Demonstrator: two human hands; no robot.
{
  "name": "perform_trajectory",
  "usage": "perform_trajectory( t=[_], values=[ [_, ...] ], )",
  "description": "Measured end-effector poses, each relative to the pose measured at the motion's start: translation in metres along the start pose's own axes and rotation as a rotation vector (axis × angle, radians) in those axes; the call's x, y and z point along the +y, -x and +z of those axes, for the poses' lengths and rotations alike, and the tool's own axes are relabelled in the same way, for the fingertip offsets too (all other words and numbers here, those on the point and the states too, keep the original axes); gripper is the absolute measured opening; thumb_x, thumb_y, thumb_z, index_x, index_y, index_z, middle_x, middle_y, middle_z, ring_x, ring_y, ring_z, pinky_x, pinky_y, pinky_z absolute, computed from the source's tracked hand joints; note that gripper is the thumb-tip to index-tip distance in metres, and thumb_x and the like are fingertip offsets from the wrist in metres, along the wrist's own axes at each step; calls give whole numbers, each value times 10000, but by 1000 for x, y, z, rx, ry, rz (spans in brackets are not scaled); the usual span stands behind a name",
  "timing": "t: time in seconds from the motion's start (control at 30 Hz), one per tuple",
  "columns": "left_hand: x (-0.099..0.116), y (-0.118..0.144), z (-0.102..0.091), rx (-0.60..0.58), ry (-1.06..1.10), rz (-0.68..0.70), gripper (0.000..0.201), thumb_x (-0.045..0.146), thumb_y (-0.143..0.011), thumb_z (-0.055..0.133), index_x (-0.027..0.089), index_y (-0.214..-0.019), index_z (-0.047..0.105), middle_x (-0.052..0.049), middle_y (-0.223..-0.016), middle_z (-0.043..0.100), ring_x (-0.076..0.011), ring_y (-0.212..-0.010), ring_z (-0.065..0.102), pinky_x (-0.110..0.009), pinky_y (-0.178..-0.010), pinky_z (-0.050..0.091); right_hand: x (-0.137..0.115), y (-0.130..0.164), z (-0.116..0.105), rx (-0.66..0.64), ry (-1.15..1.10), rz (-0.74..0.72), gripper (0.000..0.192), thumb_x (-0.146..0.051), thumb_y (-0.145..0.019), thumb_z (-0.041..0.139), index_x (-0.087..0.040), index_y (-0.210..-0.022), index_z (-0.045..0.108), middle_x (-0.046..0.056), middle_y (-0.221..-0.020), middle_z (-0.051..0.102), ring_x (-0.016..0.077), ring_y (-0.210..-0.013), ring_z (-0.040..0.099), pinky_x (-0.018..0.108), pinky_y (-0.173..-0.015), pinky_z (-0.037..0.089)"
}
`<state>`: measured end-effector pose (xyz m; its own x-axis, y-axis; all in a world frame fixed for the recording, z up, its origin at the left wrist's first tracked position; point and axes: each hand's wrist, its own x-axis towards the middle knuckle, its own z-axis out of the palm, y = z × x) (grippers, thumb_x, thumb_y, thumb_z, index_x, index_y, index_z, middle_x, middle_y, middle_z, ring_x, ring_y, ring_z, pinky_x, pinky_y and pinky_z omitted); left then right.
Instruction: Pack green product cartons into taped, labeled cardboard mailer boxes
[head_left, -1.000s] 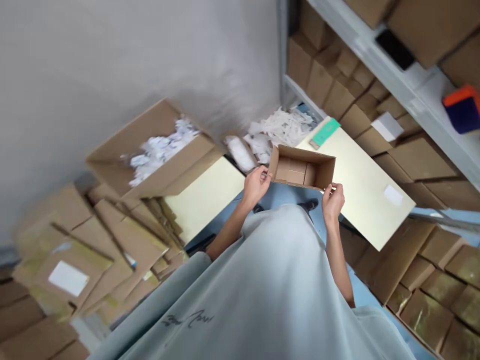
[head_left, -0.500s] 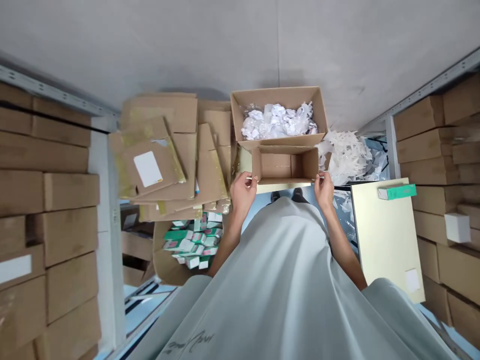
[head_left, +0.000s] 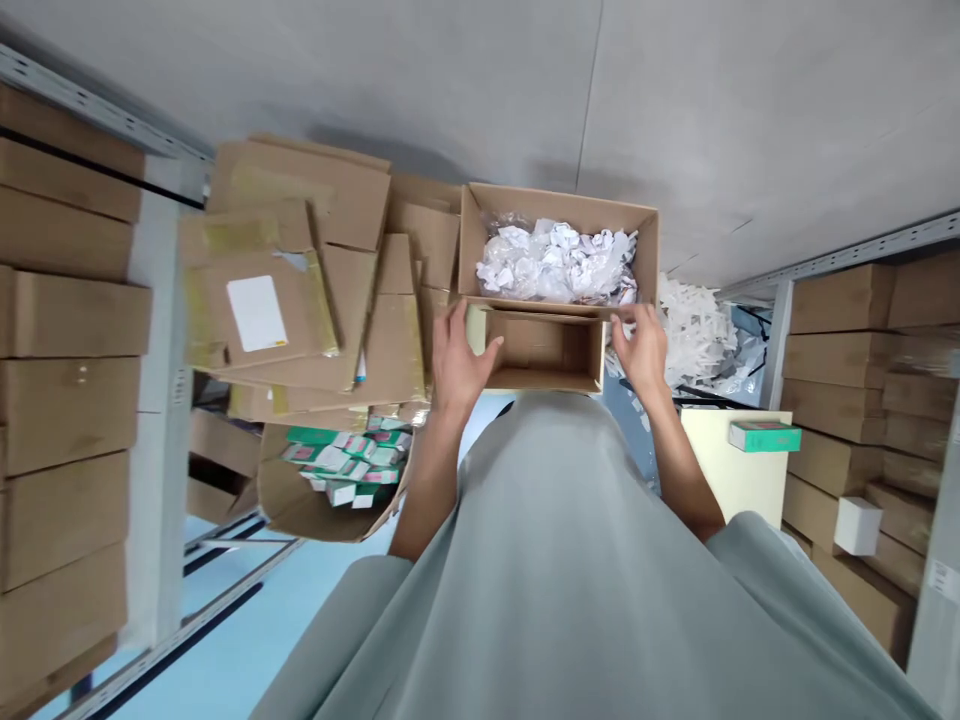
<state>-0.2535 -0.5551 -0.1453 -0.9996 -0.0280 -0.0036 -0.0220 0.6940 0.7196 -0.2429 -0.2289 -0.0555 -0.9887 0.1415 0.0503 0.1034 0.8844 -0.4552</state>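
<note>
Head view, from the left side: what do you see first?
— Stacked cartons [head_left: 67, 330] on shelves, then flat cardboard pieces [head_left: 300, 290] leaning together, and below them an open carton with small green and white packs [head_left: 345, 465].

And the hands?
— The left hand [head_left: 457, 360] grips the left wall of a small open box [head_left: 544, 350], fingers closed on its edge. The right hand [head_left: 641, 345] is clamped on the right wall. The box is held in front of the body, empty inside, just below a bigger carton with crumpled white paper [head_left: 559, 260].

Further right?
— A green pack [head_left: 765, 436] lies on a pale bench [head_left: 731, 470].
</note>
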Motion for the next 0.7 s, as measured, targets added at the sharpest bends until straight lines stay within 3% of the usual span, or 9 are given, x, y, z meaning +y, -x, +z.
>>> perform_trajectory(
  t=[0.13, 0.23, 0.3, 0.4, 0.53, 0.6, 0.7],
  values=[
    [28, -38, 10, -88, -73, 91, 901, 380, -948, 842, 281, -1761, 465, -153, -1918, 320, -427, -1817, 214, -657, -1482, 195, -3, -84, -2, -213, 231, 21, 463, -215, -1109, 576, -173, -1567, 628, 237, -1542, 644, 379, -1271, 748, 502, -1102, 609],
    [37, -50, 21, -126, -98, 54, 838, 367, -957, 801, 279, -1739, 512, -143, -1915, 345, -438, -1824, 183, -712, -1480, 108, -3, -132, 17, -439, 356, 29, 618, -169, -1067, 674, -188, -1673, 560, 254, -1579, 639, 400, -1283, 767, 519, -1106, 612],
    [37, -50, 28, -122, -99, 26, 800, 362, -968, 764, 281, -1730, 531, -134, -1900, 382, -428, -1825, 186, -712, -1483, 58, -4, -152, 32, -540, 410, 17, 602, -187, -1080, 690, -153, -1667, 563, 271, -1532, 694, 408, -1345, 748, 521, -1129, 606],
    [32, -47, 34, -106, -85, 19, 802, 370, -978, 731, 292, -1748, 519, -112, -1902, 390, -414, -1830, 174, -698, -1490, 25, -4, -164, 51, -591, 454, 8, 493, -179, -1138, 585, -92, -1623, 592, 296, -1464, 756, 391, -1405, 734, 513, -1150, 603],
    [28, -44, 37, -101, -73, 23, 776, 379, -996, 695, 288, -1748, 528, -101, -1906, 386, -409, -1827, 186, -690, -1493, 16, -2, -162, 61, -564, 487, 15, 436, -80, -1146, 436, -70, -1487, 706, 321, -1476, 753, 366, -1438, 742, 480, -1178, 593],
    [29, -44, 38, -92, -66, 27, 756, 378, -997, 695, 273, -1731, 551, -110, -1901, 394, -408, -1825, 199, -683, -1494, 14, 0, -160, 61, -551, 505, 10, 438, -79, -1140, 447, -56, -1504, 691, 329, -1487, 744, 368, -1443, 737, 484, -1184, 588],
    [31, -43, 37, -79, -41, 37, 747, 384, -988, 717, 263, -1711, 575, -124, -1892, 409, -411, -1821, 211, -681, -1495, 5, 0, -159, 60, -573, 523, 4, 558, -159, -1121, 593, -73, -1669, 536, 325, -1520, 723, 380, -1431, 727, 514, -1179, 583]
  ],
)
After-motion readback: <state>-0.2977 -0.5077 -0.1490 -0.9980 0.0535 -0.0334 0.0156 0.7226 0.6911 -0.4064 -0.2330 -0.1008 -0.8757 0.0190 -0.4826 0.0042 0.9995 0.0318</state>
